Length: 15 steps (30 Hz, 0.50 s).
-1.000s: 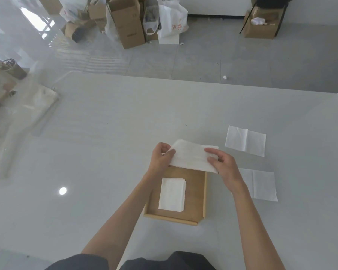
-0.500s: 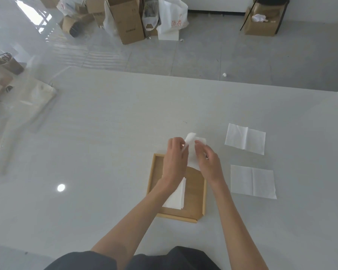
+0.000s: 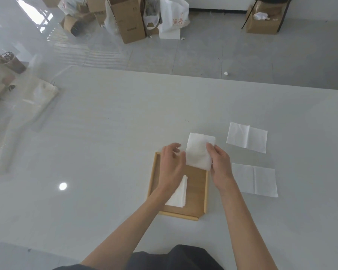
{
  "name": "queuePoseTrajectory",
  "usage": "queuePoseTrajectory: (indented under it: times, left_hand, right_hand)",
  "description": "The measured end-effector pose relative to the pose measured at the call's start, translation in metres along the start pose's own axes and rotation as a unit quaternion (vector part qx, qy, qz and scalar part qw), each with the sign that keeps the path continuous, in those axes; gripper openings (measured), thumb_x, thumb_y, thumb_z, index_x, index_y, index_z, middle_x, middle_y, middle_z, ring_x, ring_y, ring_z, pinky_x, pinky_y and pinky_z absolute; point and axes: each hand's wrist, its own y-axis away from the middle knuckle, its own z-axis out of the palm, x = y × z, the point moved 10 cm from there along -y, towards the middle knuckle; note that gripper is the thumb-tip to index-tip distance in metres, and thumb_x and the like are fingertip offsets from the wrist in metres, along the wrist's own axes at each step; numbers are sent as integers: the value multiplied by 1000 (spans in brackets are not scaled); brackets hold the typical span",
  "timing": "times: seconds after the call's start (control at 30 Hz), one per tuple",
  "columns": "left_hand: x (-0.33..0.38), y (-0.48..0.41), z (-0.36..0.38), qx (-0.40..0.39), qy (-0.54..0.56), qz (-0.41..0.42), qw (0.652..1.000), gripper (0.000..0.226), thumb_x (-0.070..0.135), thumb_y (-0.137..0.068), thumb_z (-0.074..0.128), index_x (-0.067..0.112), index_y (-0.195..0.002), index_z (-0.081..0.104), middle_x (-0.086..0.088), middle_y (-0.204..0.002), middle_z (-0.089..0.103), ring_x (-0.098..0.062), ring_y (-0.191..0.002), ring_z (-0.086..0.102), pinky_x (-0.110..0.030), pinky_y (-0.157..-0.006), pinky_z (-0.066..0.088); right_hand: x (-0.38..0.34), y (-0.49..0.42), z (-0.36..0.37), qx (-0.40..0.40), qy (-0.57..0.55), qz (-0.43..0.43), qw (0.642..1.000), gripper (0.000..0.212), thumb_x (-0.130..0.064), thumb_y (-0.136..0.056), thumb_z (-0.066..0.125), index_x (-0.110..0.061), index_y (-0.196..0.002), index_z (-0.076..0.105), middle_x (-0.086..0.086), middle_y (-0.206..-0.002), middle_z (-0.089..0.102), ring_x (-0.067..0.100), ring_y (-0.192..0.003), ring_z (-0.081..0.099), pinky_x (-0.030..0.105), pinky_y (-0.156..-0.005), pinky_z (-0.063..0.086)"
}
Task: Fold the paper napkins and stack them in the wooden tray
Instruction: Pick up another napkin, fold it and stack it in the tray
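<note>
A: Starting at the left, what's in the wooden tray [image 3: 196, 191]?

B: It sits on the pale counter [image 3: 105, 143] and holds a small stack of folded napkins [image 3: 179, 193], lying toward its left half. The person's left forearm crosses over part of that stack, so only its right portion shows.

A: And the left hand [image 3: 171, 166]?

B: It hovers above the tray's far left corner, fingers [image 3: 177, 153] loosely curled and partly spread. Its fingertips lie just beside the left edge of the folded napkin [image 3: 199, 151] held up over the tray's far end; I cannot tell whether they actually touch the paper.

A: Who has the napkin, then?

B: The right hand [image 3: 220, 164]. Its thumb and fingers are pinched closed on the napkin's right edge, thumb on the upper face.

A: Anything further right?

B: Two more napkins lie flat on the counter, well clear of the tray. The far napkin [image 3: 246, 137] and the near napkin [image 3: 255, 180] each show a centre crease, and they sit apart from one another, the near one just beside the right wrist.
</note>
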Motion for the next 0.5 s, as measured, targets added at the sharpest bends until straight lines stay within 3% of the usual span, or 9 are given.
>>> queuePoseTrajectory:
  times: [0.07, 0.13, 0.27, 0.43, 0.5]
  left_hand:
    - [-24, -5, 6, -56, 108, -121, 985, 37, 38, -101, 55, 23, -134, 51, 4, -124, 57, -12, -109, 60, -18, -85, 50]
    - [-35, -7, 21, -120, 180, -183, 959, 41, 45, -100, 53, 19, -131, 58, -1, -122, 68, -19, -112, 66, -27, -90, 55]
    - [-38, -3, 33, -148, 232, -200, 940, 33, 36, -98, 62, 11, -119, 68, -3, -108, 75, -20, -100, 72, -41, -91, 58]
    - [-42, -1, 34, -135, 233, -214, 939, 23, 21, -97, 66, 6, -114, 67, -4, -100, 72, -18, -88, 69, -38, -88, 58]
    - [-41, -1, 29, -121, 220, -206, 946, 18, 19, -97, 65, 8, -111, 66, -1, -96, 72, -15, -89, 69, -38, -88, 58]
  right_hand:
    - [-3, -1, 0, -19, -24, 11, 999, 33, -26, -98, 62, 3, -113, 70, 16, -107, 72, 26, -100, 68, 45, -92, 54]
    - [-5, -4, -1, -31, -22, 15, 999, 30, -26, -98, 61, -3, -114, 72, 17, -114, 73, 28, -103, 68, 47, -94, 54]
    - [-5, -11, -4, -31, 1, 7, 999, 27, -27, -98, 62, -7, -110, 73, 21, -120, 71, 31, -106, 68, 50, -96, 53]
    - [-4, -14, -4, -16, 25, -5, 1000, 34, -32, -97, 62, -1, -106, 71, 13, -102, 70, 29, -97, 63, 49, -89, 54]
    - [-3, -14, -2, -20, 22, -11, 1000, 32, -31, -98, 61, -3, -110, 70, 10, -104, 69, 28, -98, 63, 49, -87, 54]
